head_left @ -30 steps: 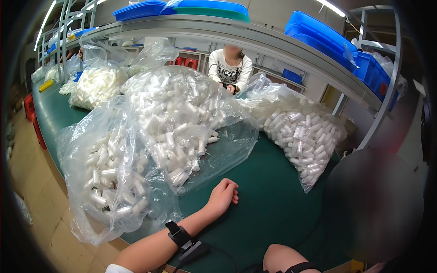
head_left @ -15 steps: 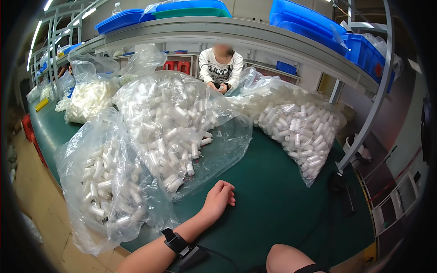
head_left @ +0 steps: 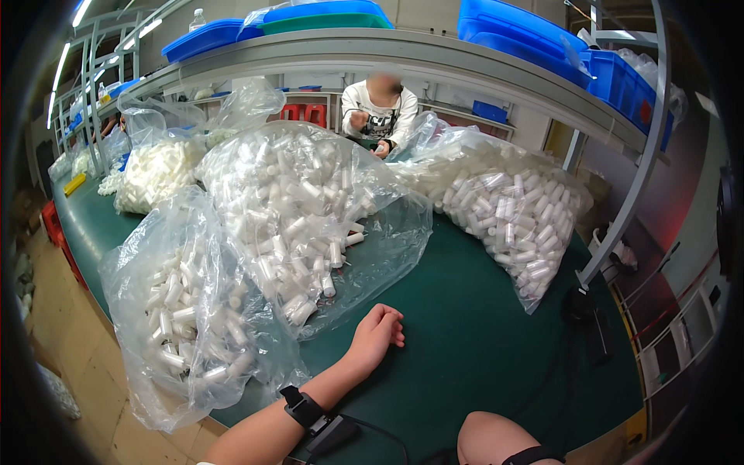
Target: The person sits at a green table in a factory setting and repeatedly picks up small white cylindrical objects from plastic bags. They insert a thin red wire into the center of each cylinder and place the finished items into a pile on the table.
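My left hand [head_left: 377, 335] rests on the dark green tabletop [head_left: 465, 333], its fingers loosely curled in and nothing showing between them. A black strap with a small device [head_left: 308, 411] is around that wrist. Nearest to this hand is the edge of a large clear plastic bag [head_left: 271, 167] filled with white cylindrical pieces. Beside it, to the left, stands a smaller clear bag [head_left: 174, 310] of similar pieces. Of my right arm [head_left: 492, 440], only a bent part with a black strap shows at the lower edge; the fingers are hidden.
Another filled bag [head_left: 511, 209] lies at the right, and one more [head_left: 159, 170] at the far left. A person [head_left: 378, 112] sits across the table. A grey overhead shelf [head_left: 403, 48] bears blue bins [head_left: 628, 89]; its post [head_left: 632, 186] meets the table's right side.
The person across has raised one hand toward the chest, away from the other hand. My left hand keeps its place and curled shape; the whole view has shifted slightly.
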`<state>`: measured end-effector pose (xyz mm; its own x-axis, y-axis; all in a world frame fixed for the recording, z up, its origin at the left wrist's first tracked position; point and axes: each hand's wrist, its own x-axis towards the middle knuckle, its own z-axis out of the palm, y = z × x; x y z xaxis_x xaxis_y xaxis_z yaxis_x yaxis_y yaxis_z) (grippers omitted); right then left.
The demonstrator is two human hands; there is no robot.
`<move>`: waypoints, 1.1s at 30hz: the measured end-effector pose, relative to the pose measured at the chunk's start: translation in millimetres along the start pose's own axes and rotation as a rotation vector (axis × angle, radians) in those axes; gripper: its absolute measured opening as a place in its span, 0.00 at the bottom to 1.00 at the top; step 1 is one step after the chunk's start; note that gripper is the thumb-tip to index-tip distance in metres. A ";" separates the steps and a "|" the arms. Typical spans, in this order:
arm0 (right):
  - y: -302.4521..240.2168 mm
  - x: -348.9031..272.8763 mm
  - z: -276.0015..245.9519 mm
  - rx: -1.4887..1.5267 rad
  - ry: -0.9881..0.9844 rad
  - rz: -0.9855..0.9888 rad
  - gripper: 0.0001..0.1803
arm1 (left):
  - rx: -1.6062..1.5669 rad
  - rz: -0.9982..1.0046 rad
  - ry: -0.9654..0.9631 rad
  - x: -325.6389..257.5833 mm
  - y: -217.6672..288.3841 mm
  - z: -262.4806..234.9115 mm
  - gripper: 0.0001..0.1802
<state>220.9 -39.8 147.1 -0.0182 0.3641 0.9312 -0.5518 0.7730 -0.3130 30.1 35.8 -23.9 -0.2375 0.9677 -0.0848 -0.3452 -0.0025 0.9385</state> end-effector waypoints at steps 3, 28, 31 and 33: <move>-0.2 -0.2 -0.8 -0.002 0.001 -0.003 0.14 | -0.002 -0.004 0.000 0.0 0.4 -0.4 0.10; 11.2 67.2 19.8 0.269 0.066 0.248 0.15 | 0.020 0.013 -0.025 3.9 -1.9 -0.3 0.08; 81.4 74.3 32.6 -0.045 -0.137 0.431 0.17 | 0.016 0.005 0.011 2.2 -2.3 -6.7 0.08; 130.9 74.6 34.4 -0.138 -0.337 0.739 0.20 | -0.001 -0.008 0.010 2.1 -1.0 -4.2 0.08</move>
<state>118.6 70.6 182.0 -0.5980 0.6452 0.4755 -0.1923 0.4604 -0.8666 26.1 36.8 -26.4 -0.2435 0.9652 -0.0954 -0.3482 0.0048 0.9374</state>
